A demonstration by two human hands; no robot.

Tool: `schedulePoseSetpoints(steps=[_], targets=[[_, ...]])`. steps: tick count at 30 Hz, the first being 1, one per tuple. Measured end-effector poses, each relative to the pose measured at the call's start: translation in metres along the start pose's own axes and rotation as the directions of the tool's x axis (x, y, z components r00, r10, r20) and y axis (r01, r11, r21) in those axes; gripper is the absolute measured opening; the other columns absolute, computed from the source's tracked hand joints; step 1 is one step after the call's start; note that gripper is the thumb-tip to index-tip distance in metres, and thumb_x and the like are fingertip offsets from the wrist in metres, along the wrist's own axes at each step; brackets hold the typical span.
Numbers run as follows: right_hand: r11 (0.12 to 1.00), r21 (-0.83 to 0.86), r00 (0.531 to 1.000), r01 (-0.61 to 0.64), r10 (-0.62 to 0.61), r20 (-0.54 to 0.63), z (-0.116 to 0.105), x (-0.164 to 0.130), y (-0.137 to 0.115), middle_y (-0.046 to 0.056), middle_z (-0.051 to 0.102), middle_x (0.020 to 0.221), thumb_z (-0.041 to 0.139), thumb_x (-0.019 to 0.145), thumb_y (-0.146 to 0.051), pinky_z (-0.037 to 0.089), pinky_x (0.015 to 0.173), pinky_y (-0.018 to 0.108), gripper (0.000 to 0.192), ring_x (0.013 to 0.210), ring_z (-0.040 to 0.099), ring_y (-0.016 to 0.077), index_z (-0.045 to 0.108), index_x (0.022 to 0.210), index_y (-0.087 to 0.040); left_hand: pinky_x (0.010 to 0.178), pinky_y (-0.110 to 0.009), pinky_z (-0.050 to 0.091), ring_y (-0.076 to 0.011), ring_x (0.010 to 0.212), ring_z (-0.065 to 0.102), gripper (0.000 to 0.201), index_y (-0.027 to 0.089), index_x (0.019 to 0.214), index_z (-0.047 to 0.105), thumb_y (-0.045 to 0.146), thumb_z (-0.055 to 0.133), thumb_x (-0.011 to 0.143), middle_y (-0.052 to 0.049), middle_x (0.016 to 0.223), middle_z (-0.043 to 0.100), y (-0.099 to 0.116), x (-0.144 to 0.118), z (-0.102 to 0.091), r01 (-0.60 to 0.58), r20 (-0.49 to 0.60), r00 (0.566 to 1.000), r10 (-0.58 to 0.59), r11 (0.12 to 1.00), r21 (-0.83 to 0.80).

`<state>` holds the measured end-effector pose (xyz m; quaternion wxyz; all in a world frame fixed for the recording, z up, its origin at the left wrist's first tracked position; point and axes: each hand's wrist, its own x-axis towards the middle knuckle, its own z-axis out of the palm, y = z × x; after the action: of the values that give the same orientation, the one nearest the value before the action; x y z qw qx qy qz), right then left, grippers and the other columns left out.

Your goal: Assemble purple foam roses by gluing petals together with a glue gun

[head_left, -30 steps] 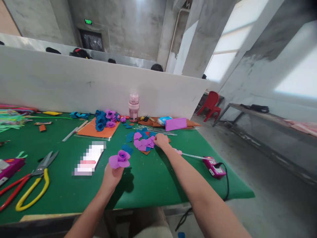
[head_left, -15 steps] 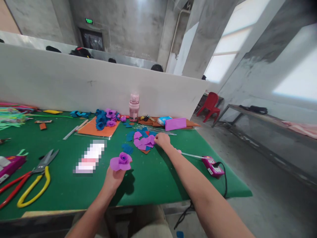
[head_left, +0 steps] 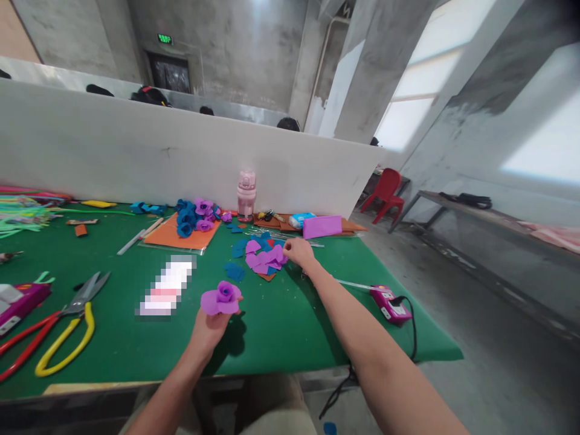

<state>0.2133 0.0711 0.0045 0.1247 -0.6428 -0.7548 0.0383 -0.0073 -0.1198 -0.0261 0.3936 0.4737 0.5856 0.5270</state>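
Note:
My left hand [head_left: 211, 326] is closed under a purple paper flower [head_left: 225, 292], which faces up and hides most of the fingers. The flower has a tightly rolled centre and wide outer petals. Farther forward, my right hand [head_left: 299, 252] is closed in a pinch at the right edge of a loose pile of purple paper petals [head_left: 260, 262]. What lies between its fingertips is too small to make out. Blue paper petals [head_left: 234, 272] lie beside and under the purple ones. Finished blue and purple flowers [head_left: 185, 219] rest on an orange sheet [head_left: 172, 240] at the back.
Scissors [head_left: 81, 302] with red and yellow handles lie at the left. A purple corded device [head_left: 390, 305] sits near the table's right edge, a clear stick reaching from it. A pink bottle [head_left: 246, 196] stands by the white partition [head_left: 181, 139]. Folded purple paper [head_left: 322, 227] lies behind my right hand.
Both hands stay almost in place. My right hand's fingers shift slightly at the edge of the purple petals; the flower stays in my left hand. The view moves very slightly.

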Motion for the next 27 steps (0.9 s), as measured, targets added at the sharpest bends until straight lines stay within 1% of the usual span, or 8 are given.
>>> schedulePoseSetpoints(steps=[5, 9, 12, 17, 19, 21, 25, 27], targets=[[0.993, 0.117, 1.000, 0.016, -0.014, -0.016, -0.003, 0.007, 0.005, 0.003, 0.071, 0.079, 0.054, 0.068, -0.022, 0.041, 0.064, 0.022, 0.019, 0.074, 0.062, 0.0165, 0.071, 0.074, -0.020, 0.073, -0.033, 0.048, -0.0228, 0.076, 0.064, 0.030, 0.014, 0.075, 0.066, 0.042, 0.062, 0.067, -0.008, 0.075, 0.070, -0.001, -0.001, 0.001, -0.002, -0.003, 1.000, 0.002, 1.000, -0.001], [0.974, 0.228, 1.000, 0.008, -0.006, -0.009, -0.003, 0.009, 0.010, 0.002, 0.069, 0.068, 0.055, 0.063, -0.019, 0.039, 0.058, 0.021, 0.015, 0.067, 0.060, 0.0156, 0.070, 0.066, -0.019, 0.071, -0.031, 0.047, -0.0221, 0.074, 0.064, 0.027, 0.015, 0.075, 0.066, 0.040, 0.062, 0.068, -0.007, 0.070, 0.068, 0.004, -0.004, 0.002, 0.014, -0.008, 1.000, -0.014, 1.000, 0.007], [0.945, 0.328, 1.000, -0.005, 0.006, -0.004, -0.002, 0.009, 0.012, 0.001, 0.066, 0.062, 0.055, 0.062, -0.019, 0.038, 0.055, 0.021, 0.012, 0.062, 0.059, 0.0145, 0.068, 0.062, -0.017, 0.064, -0.028, 0.047, -0.0204, 0.071, 0.063, 0.026, 0.015, 0.074, 0.066, 0.040, 0.062, 0.067, -0.006, 0.068, 0.067, 0.008, -0.006, 0.002, 0.016, 0.006, 1.000, -0.016, 1.000, -0.027], [0.867, 0.498, 0.999, -0.016, 0.033, -0.025, -0.010, 0.003, 0.006, 0.001, 0.062, 0.059, 0.047, 0.069, -0.023, 0.039, 0.050, 0.020, 0.019, 0.055, 0.056, 0.0120, 0.063, 0.067, -0.014, 0.054, -0.025, 0.043, -0.0172, 0.062, 0.058, 0.034, 0.013, 0.083, 0.067, 0.042, 0.064, 0.066, -0.004, 0.063, 0.062, 0.007, -0.006, 0.001, 0.042, 0.021, 0.999, -0.040, 0.996, -0.080], [0.838, 0.546, 0.999, 0.019, 0.006, -0.044, -0.015, -0.009, -0.004, 0.001, 0.062, 0.061, 0.045, 0.070, -0.024, 0.041, 0.052, 0.019, 0.019, 0.057, 0.056, 0.0113, 0.062, 0.068, -0.015, 0.050, -0.023, 0.040, -0.0156, 0.059, 0.056, 0.038, 0.013, 0.085, 0.067, 0.045, 0.064, 0.066, -0.004, 0.063, 0.060, 0.009, -0.004, 0.001, 0.070, 0.017, 0.997, -0.069, 0.995, -0.076], [0.814, 0.576, 0.997, 0.077, -0.045, -0.068, -0.019, -0.030, -0.021, -0.001, 0.062, 0.065, 0.046, 0.070, -0.024, 0.042, 0.056, 0.019, 0.016, 0.061, 0.057, 0.0107, 0.060, 0.070, -0.016, 0.048, -0.022, 0.037, -0.0141, 0.056, 0.054, 0.039, 0.013, 0.085, 0.067, 0.047, 0.064, 0.066, -0.004, 0.064, 0.060, 0.014, -0.002, 0.002, 0.092, -0.013, 0.995, -0.094, 0.991, -0.092], [0.798, 0.531, 0.958, 0.285, -0.244, -0.148, -0.019, -0.093, -0.064, -0.001, 0.061, 0.065, 0.049, 0.071, -0.021, 0.040, 0.060, 0.021, 0.011, 0.061, 0.054, 0.0106, 0.058, 0.068, -0.018, 0.048, -0.022, 0.037, -0.0131, 0.055, 0.052, 0.042, 0.013, 0.088, 0.065, 0.047, 0.067, 0.063, -0.004, 0.067, 0.063, 0.025, 0.003, 0.009, 0.083, -0.075, 0.992, -0.098, 0.981, -0.176], [0.812, 0.490, 0.948, 0.317, -0.275, -0.157, -0.015, -0.121, -0.079, -0.001, 0.062, 0.068, 0.050, 0.072, -0.020, 0.040, 0.063, 0.022, 0.009, 0.064, 0.055, 0.0115, 0.058, 0.070, -0.019, 0.048, -0.022, 0.037, -0.0135, 0.055, 0.052, 0.038, 0.014, 0.084, 0.066, 0.044, 0.069, 0.061, -0.003, 0.064, 0.062, 0.026, 0.005, 0.013, 0.066, -0.047, 0.996, -0.073, 0.988, -0.143]])
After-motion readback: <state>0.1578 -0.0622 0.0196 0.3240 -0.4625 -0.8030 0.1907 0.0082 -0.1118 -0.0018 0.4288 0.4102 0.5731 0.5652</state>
